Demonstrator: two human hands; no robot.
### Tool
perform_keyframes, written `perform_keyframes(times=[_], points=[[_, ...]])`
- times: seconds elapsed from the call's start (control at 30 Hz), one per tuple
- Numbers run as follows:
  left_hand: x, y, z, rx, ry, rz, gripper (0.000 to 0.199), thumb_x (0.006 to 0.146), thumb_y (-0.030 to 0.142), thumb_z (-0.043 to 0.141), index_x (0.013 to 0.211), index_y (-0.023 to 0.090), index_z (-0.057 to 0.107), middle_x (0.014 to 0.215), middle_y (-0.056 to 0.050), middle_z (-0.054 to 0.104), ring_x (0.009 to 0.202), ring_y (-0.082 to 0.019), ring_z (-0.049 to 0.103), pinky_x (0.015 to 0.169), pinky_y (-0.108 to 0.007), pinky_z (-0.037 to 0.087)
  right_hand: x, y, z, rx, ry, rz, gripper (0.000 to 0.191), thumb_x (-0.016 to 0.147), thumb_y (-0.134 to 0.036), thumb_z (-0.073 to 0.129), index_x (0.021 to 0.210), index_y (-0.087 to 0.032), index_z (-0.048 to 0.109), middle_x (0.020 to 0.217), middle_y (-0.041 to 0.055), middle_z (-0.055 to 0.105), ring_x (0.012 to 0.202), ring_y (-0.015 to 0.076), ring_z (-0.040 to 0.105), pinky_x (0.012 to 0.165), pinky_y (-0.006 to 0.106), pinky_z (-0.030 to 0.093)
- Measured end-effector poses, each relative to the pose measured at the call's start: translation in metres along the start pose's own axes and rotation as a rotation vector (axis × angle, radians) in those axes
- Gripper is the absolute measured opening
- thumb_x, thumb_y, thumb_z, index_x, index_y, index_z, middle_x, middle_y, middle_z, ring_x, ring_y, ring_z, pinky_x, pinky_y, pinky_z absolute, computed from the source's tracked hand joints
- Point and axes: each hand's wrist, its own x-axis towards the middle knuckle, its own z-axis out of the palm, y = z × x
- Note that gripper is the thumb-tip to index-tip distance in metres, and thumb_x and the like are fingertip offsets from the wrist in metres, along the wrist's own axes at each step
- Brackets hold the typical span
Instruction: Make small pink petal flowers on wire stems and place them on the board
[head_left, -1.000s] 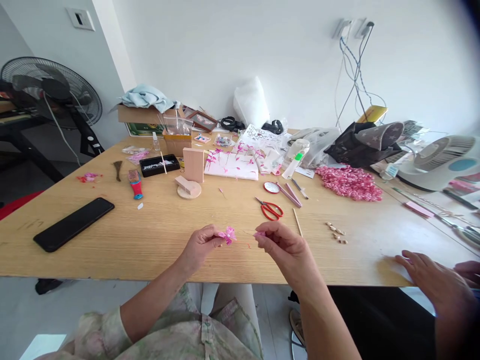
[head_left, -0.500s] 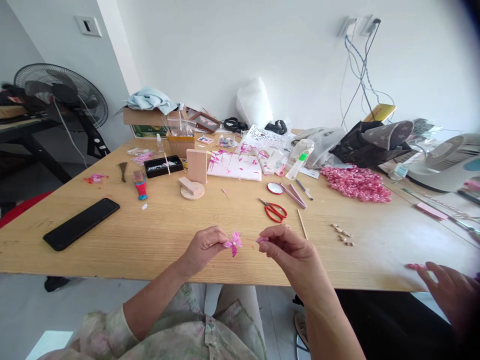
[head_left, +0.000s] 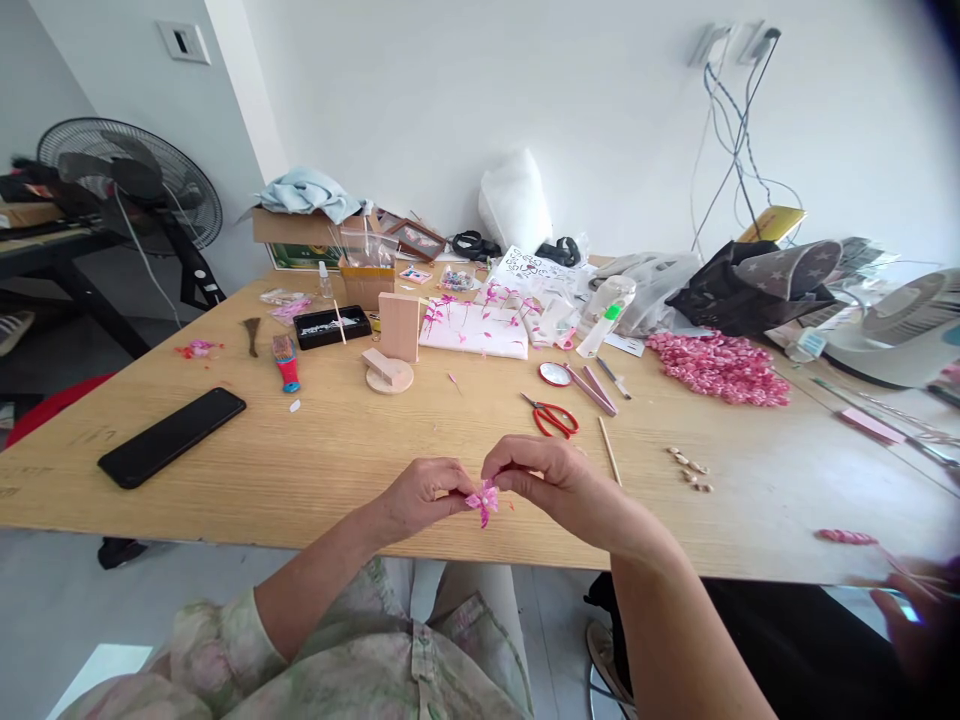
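Note:
A small pink flower point(head_left: 484, 502) with a pale centre is held low over the table's front part. My left hand point(head_left: 429, 497) pinches it from the left side. My right hand point(head_left: 544, 478) is at the flower's upper right edge, thumb and fingers pressed together; what they hold there is too small to make out. Red-handled scissors point(head_left: 553, 415) lie just beyond my right hand. Farther back, pink petals on thin stems stand over a white foam block point(head_left: 476, 332).
A black phone point(head_left: 172, 437) lies at the left, a wooden block point(head_left: 398, 327) mid-table. A wooden stick point(head_left: 609, 450), seed-like pieces point(head_left: 690, 468) and a pink pile point(head_left: 718, 368) are at the right. Another person's hand point(head_left: 907, 620) is at the lower right edge.
My right hand has moved left to the flower, closing the gap between my hands. The flower sits slightly farther right and lower. The other person's hand has drawn back from the pink twisted piece.

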Motion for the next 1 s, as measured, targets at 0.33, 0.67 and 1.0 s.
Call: perform_keyframes(times=[0.33, 0.67, 1.0], points=[[0.003, 0.004, 0.000, -0.109, -0.153, -0.003, 0.016, 0.077, 0.022, 0.052, 0.080, 0.013, 0.065, 0.082, -0.007, 0.064, 0.075, -0.013, 0.058, 0.072, -0.023, 0.043, 0.012, 0.017, -0.005, 0.448, -0.181, 0.070, 0.012, 0.079, -0.027, 0.051, 0.079, -0.015, 0.055, 0.069, -0.0018, 0.053, 0.064, 0.0080, 0.048, 0.061, 0.021, 0.039], [0.007, 0.007, 0.000, -0.105, -0.182, -0.005, 0.013, 0.074, 0.019, 0.054, 0.080, 0.014, 0.064, 0.078, -0.005, 0.064, 0.074, -0.013, 0.058, 0.068, -0.021, 0.043, 0.013, 0.019, 0.000, 0.335, -0.272, 0.082, 0.017, 0.081, -0.028, 0.047, 0.083, -0.014, 0.057, 0.074, 0.0005, 0.057, 0.069, 0.0094, 0.052, 0.064, 0.022, 0.041], [0.008, -0.001, 0.003, -0.048, -0.127, -0.038, 0.010, 0.073, 0.018, 0.053, 0.074, 0.013, 0.063, 0.075, -0.003, 0.062, 0.072, -0.013, 0.056, 0.068, -0.022, 0.042, 0.009, -0.002, -0.003, -0.200, -0.268, -0.041, 0.022, 0.084, -0.016, 0.039, 0.073, -0.017, 0.059, 0.071, -0.0005, 0.057, 0.066, 0.0090, 0.051, 0.061, 0.020, 0.037]])
